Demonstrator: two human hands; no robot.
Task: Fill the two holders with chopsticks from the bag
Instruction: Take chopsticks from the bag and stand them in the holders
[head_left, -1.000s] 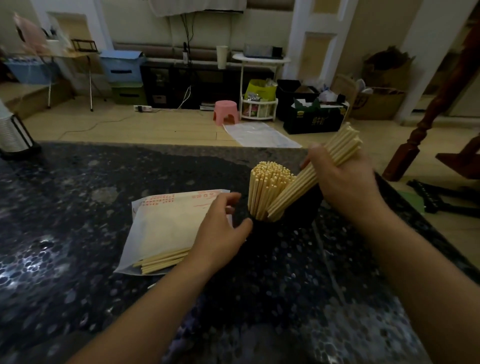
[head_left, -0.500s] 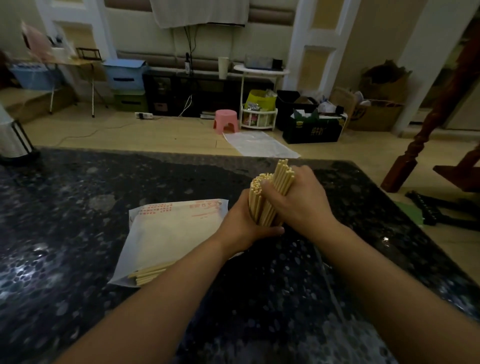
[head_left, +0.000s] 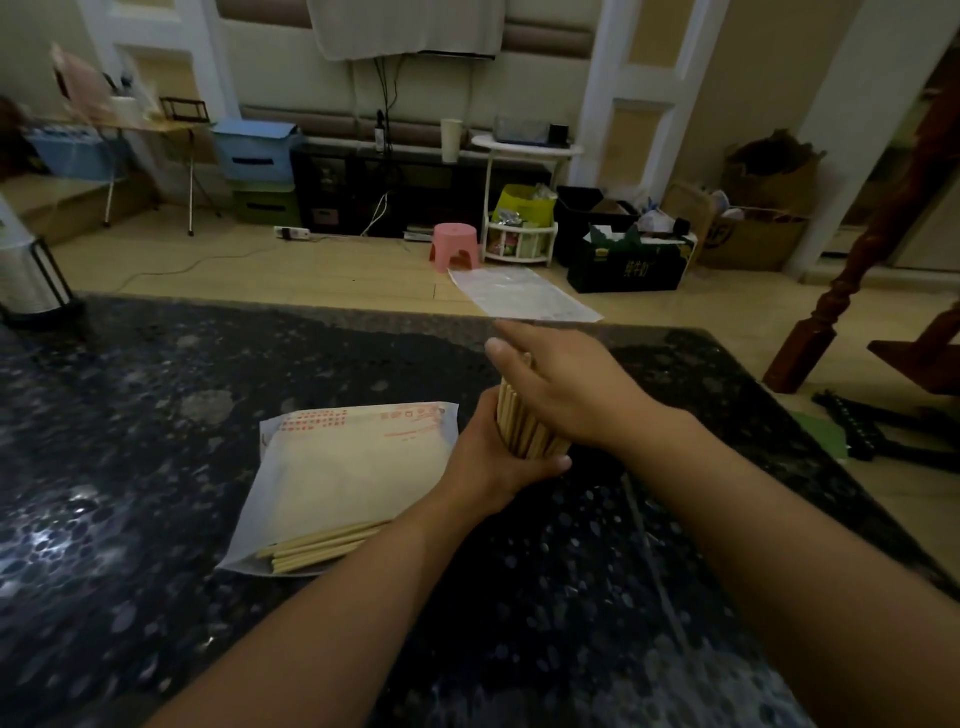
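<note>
Pale wooden chopsticks (head_left: 524, 426) stand bunched upright near the middle of the dark speckled worktop (head_left: 156, 395), and both hands are closed in on them. The left hand (head_left: 493, 457) wraps the lower part of the bundle, fingers curled round it, seemingly to steady it and whatever it stands in. The holder itself is hidden behind that hand, so I cannot say how full it is, and I see no second holder. The right hand (head_left: 566, 389) lies across the tops, palm down with fingers fairly straight, which looks like pressing the sticks level and down into place rather than gripping them.

Just beside the left wrist lies the bag (head_left: 353, 467), flat on the worktop with its open mouth toward the person, handy for the next grab. A few chopstick ends (head_left: 322, 548) poke out of it, so stock remains. Red print runs along its far edge, too blurred to read.
</note>
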